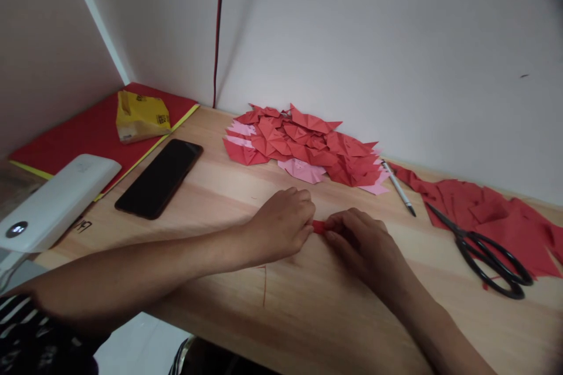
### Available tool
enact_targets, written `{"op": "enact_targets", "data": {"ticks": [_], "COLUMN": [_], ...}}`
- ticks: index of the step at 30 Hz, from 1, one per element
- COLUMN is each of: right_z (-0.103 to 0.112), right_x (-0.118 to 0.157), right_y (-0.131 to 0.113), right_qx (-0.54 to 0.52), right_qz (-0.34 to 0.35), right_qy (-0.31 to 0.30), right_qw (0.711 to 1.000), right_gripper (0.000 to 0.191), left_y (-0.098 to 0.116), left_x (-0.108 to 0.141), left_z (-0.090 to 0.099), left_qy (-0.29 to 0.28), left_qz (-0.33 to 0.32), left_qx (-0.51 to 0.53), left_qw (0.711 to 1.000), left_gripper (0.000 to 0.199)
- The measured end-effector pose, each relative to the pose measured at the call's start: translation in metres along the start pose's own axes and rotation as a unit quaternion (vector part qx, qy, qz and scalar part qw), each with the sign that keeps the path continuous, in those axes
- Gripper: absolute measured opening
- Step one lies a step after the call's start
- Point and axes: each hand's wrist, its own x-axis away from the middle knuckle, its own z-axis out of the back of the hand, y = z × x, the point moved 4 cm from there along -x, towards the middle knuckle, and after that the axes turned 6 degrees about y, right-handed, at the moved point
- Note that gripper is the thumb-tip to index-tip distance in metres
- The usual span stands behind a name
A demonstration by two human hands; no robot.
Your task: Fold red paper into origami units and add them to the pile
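Note:
Between my two hands a small piece of red paper [319,227] is held just over the wooden table; most of it is hidden by fingers. My left hand [285,224] is closed on its left end, knuckles up. On the other end, my right hand [361,240] pinches the paper between thumb and fingers. Beyond them lies a pile of folded red and pink paper pieces [303,140] against the wall. To the right, black-handled scissors [484,258] rest with their blades on cut red paper [501,211]. A white pen [399,187] lies between the pile and that paper.
On the left are a black phone [160,179], a white power bank [61,202] with a lit display and a cable, and a red folder [65,129] with yellow edging. A crumpled yellow packet [143,117] sits on the folder. A dark cord [219,29] hangs down the wall.

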Motion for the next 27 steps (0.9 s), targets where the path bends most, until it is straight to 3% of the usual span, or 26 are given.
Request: {"op": "enact_targets", "data": {"ticks": [8,12,18,21,27], "right_z": [-0.002,-0.001,0.000,0.001,0.000], "right_x": [0.000,-0.004,-0.007,-0.007,-0.007], "right_y": [0.002,0.000,0.001,0.002,0.000], "right_qx": [0.012,0.015,0.023,0.018,0.036], "right_qz": [-0.012,-0.010,-0.021,-0.019,-0.015], "right_qy": [-0.005,-0.008,-0.013,-0.015,-0.010], "right_qw": [1.000,1.000,0.999,1.000,0.999], "right_gripper": [0.009,0.011,0.012,0.012,0.016], "left_y": [0.003,0.004,0.024,0.033,0.036], "left_x": [0.002,0.003,0.011,0.017,0.019], "left_z": [0.002,0.002,0.000,0.000,0.002], "left_qy": [-0.017,0.003,0.017,0.005,-0.039], "left_qz": [-0.003,-0.014,-0.143,-0.171,-0.139], "left_qx": [-0.019,-0.042,-0.164,-0.211,-0.230], "left_qw": [1.000,0.999,0.976,0.962,0.963], "left_gripper": [0.010,0.008,0.007,0.012,0.015]}}
